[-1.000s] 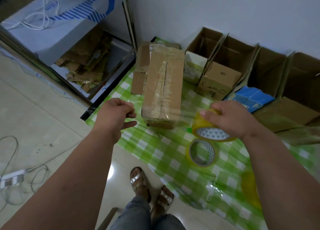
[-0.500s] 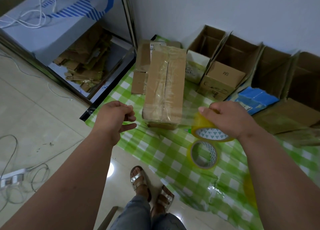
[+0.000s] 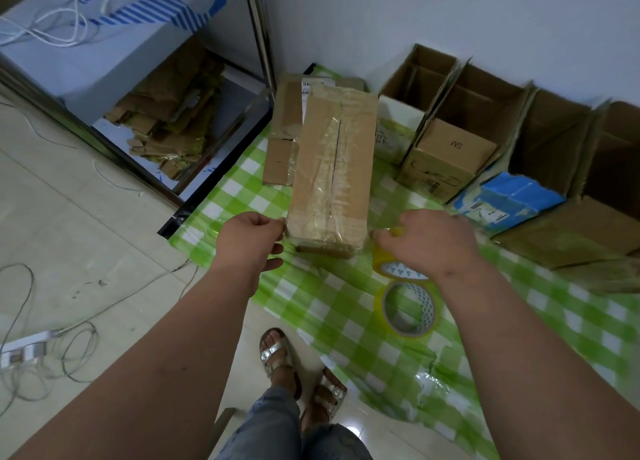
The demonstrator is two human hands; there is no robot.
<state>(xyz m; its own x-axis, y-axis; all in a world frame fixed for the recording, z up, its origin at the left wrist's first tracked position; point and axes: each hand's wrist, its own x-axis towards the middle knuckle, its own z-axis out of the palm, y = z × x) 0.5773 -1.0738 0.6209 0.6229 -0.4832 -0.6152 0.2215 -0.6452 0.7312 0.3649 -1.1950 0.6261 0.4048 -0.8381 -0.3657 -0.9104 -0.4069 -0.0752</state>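
Note:
A long cardboard box (image 3: 334, 168), taped over its top, lies on a green checked sheet (image 3: 346, 307). My left hand (image 3: 251, 239) is at the box's near left corner, its thumb and forefinger pinching the free end of a clear tape strip. That strip runs across the box's near end to a yellow tape roll (image 3: 393, 264), which my right hand (image 3: 433, 241) grips just right of the box. A second yellow tape roll (image 3: 408, 309) lies flat on the sheet under my right wrist.
Open cardboard boxes (image 3: 446, 148) line the wall at the right, with a blue packet (image 3: 509, 200) among them. A smaller box (image 3: 284, 141) lies left of the long one. Cables and a power strip (image 3: 24, 350) lie on the tiled floor at left. My sandalled feet (image 3: 301, 373) stand at the sheet's edge.
Both hands have moved forward toward the box's near end. The left hand now reaches its left corner, and the roll in my right hand sits closer to the box.

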